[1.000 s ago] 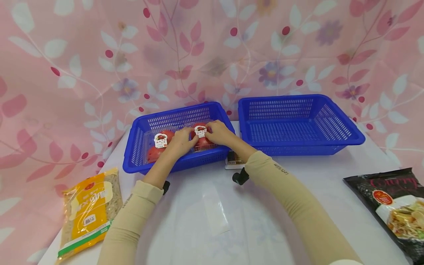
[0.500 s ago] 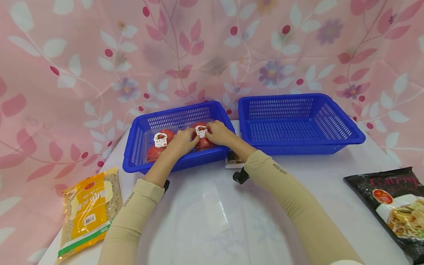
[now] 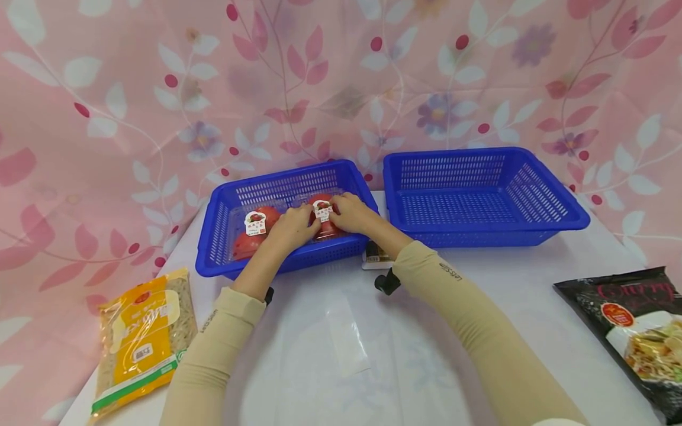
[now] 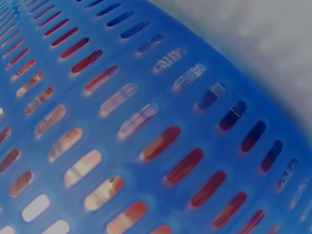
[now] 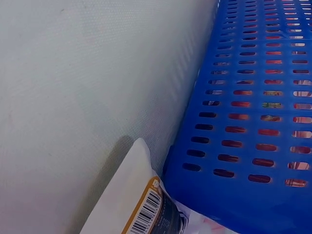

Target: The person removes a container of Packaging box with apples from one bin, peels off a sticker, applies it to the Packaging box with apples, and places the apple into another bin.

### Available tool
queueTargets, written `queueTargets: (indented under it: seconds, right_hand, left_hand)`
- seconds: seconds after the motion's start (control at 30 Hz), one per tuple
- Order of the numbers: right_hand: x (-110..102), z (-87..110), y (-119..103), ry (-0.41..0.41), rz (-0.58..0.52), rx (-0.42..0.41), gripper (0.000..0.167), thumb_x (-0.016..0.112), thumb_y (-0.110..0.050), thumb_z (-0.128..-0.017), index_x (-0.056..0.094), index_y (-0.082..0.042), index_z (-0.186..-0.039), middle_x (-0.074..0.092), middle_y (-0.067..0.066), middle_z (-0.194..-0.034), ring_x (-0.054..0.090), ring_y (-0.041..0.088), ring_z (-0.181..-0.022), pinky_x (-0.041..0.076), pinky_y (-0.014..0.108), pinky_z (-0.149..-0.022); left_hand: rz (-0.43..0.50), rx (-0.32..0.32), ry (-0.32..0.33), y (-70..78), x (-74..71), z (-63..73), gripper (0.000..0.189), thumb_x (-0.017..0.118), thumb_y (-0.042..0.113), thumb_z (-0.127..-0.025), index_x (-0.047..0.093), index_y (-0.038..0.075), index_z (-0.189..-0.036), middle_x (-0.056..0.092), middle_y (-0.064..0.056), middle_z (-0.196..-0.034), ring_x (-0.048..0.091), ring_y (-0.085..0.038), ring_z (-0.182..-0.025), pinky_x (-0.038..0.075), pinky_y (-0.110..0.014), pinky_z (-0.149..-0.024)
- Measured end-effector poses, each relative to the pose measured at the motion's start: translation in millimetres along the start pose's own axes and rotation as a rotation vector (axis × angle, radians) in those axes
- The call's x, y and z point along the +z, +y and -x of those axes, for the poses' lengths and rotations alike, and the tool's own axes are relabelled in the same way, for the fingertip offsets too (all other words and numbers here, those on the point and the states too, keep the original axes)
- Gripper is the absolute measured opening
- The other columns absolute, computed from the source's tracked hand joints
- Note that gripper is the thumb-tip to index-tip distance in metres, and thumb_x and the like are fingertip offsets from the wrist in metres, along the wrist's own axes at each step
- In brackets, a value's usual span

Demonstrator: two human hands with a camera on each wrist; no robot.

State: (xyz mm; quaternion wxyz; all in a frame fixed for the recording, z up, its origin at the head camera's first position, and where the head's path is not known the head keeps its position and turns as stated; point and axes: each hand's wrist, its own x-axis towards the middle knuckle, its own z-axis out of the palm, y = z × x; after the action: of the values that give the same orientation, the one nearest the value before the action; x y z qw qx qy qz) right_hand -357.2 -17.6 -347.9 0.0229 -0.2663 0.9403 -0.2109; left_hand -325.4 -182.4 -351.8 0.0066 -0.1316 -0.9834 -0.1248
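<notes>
In the head view, two clear plastic boxes of red tomatoes sit side by side in the left blue basket (image 3: 213, 236), each with a white label. Both hands are at the right-hand tomato box (image 3: 325, 229). My left hand (image 3: 292, 229) holds its left side, thumb near the label. On the opposite side, my right hand (image 3: 354, 214) grips it with bent fingers. The left tomato box (image 3: 256, 225) lies beside the left hand, untouched. Both wrist views show the slotted basket wall (image 4: 161, 122), with red showing through; the hands are out of sight there.
A second blue basket (image 3: 453, 210) stands to the right. A small package with a barcode (image 5: 148, 212) lies against the left basket's front right corner. A yellow bag (image 3: 144, 337) lies at left, a black curry bag (image 3: 623, 331) at right. Clear tape (image 3: 346, 337) lies on the white table.
The head view has tilted very slightly. Both hands stay on the right-hand tomato box, which keeps its place in the basket.
</notes>
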Motion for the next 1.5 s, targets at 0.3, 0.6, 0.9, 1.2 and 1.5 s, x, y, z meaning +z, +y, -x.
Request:
queueTargets:
  seconds: [0.3, 0.6, 0.9, 1.2, 1.5]
  right_hand:
    - [-2, 2.7, -6, 0.048, 0.131, -0.02, 0.038, 0.051, -0.021, -0.09, 0.056, 0.001, -0.12, 0.051, 0.019, -0.125, 0.04, 0.034, -0.121, 0.032, 0.045, -0.101]
    - [0, 5.0, -6, 0.053, 0.096, -0.008, 0.038, 0.051, -0.02, -0.089, 0.055, -0.003, -0.123, 0.049, 0.018, -0.126, 0.038, 0.036, -0.12, 0.033, 0.048, -0.099]
    - [-3, 11.4, -11, 0.084, 0.098, -0.013, 0.048, 0.054, -0.024, -0.089, 0.047, -0.007, -0.133, 0.037, 0.019, -0.14, 0.028, 0.035, -0.13, 0.025, 0.051, -0.104]
    - [-13, 20.6, -12, 0.084, 0.18, -0.038, 0.055, 0.053, -0.031, -0.09, 0.038, -0.013, -0.141, 0.021, 0.016, -0.149, 0.013, 0.037, -0.136, 0.015, 0.051, -0.107]
    - [-21, 44.6, -5, 0.097, 0.252, -0.042, 0.062, 0.046, -0.043, -0.092, 0.027, -0.018, -0.145, 0.013, 0.015, -0.151, 0.003, 0.037, -0.137, 0.008, 0.053, -0.108]
  left_hand:
    - [-0.059, 0.051, 0.076, 3.2, -2.6, 0.7, 0.034, 0.049, 0.028, -0.091, 0.058, -0.002, -0.104, 0.06, -0.02, -0.107, 0.054, -0.039, -0.105, 0.039, -0.05, -0.093]
    - [-0.113, -0.005, 0.1, -0.7, -0.2, 1.3, 0.049, 0.049, 0.036, -0.09, 0.053, 0.0, -0.122, 0.049, -0.023, -0.128, 0.038, -0.042, -0.123, 0.01, -0.059, -0.104]
    - [-0.118, -0.076, 0.097, 0.8, -3.3, 5.6, 0.069, 0.042, 0.053, -0.09, 0.033, 0.009, -0.142, 0.026, -0.025, -0.144, 0.01, -0.045, -0.133, -0.009, -0.059, -0.102]
    - [-0.11, -0.046, 0.059, 4.4, -7.9, 14.5, 0.078, 0.036, 0.062, -0.088, 0.021, 0.012, -0.147, 0.01, -0.026, -0.148, -0.009, -0.044, -0.133, -0.018, -0.06, -0.098]
    - [-0.11, -0.009, 0.093, 16.1, -12.6, 30.8, 0.082, 0.038, 0.062, -0.087, 0.013, 0.012, -0.148, 0.005, -0.025, -0.149, -0.016, -0.041, -0.133, -0.016, -0.061, -0.099]
